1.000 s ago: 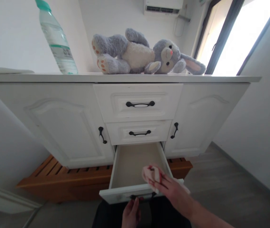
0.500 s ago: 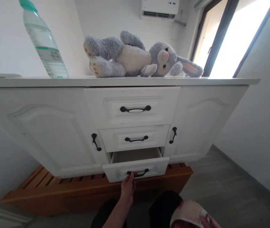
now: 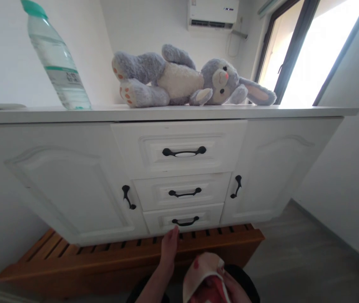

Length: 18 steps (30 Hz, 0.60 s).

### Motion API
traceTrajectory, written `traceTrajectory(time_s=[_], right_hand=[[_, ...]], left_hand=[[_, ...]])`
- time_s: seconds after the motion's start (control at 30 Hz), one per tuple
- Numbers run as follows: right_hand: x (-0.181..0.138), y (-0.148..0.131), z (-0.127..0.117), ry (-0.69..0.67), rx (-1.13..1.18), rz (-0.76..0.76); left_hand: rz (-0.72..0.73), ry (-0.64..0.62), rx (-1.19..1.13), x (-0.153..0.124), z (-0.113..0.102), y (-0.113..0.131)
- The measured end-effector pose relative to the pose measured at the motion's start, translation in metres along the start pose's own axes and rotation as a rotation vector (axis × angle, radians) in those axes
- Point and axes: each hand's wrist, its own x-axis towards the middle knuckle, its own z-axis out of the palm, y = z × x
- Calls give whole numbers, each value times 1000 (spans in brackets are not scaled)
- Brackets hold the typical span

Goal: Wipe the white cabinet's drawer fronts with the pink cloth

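Fingertips of the left hand (image 3: 168,248) – fingers straight and together – touch the shut bottom drawer (image 3: 183,218) at 12 o'clock. The right hand (image 3: 230,288), at 5 o'clock, clutches a pink cloth (image 3: 203,277) – loosely bunched, so it might slip onto the floor (image 3: 299,261).

We have one view only, from the camera worn on our head, so there is no second view to share anything with. It sits low, below the top of the white cabinet (image 3: 179,168), and faces the cabinet front almost square on, tilted slightly upward so the counter (image 3: 167,112) shows as a thin front edge. We are close: the cabinet fills the width, its left end cut off by the frame. The floor (image 3: 308,261) runs along the bottom right, a window (image 3: 318,46) sits top right, and our own hands enter at the bottom edge
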Motion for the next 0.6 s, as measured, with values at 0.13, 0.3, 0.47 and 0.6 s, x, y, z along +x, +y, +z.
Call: traceTrajectory(time_s=[0.13,0.3,0.47,0.6], right_hand=[[62,-16,118,-197,255,97],[131,-30,269,-206,352,215],[153,-41,325,-164,425,223],[152,-52,281,-108,468,182]], left_hand=[[144,201,51,-35,-51,4],[139,235,-2,-18,-91,30],[303,278,144,19,-101,69],[327,301,364,20,-70,71]])
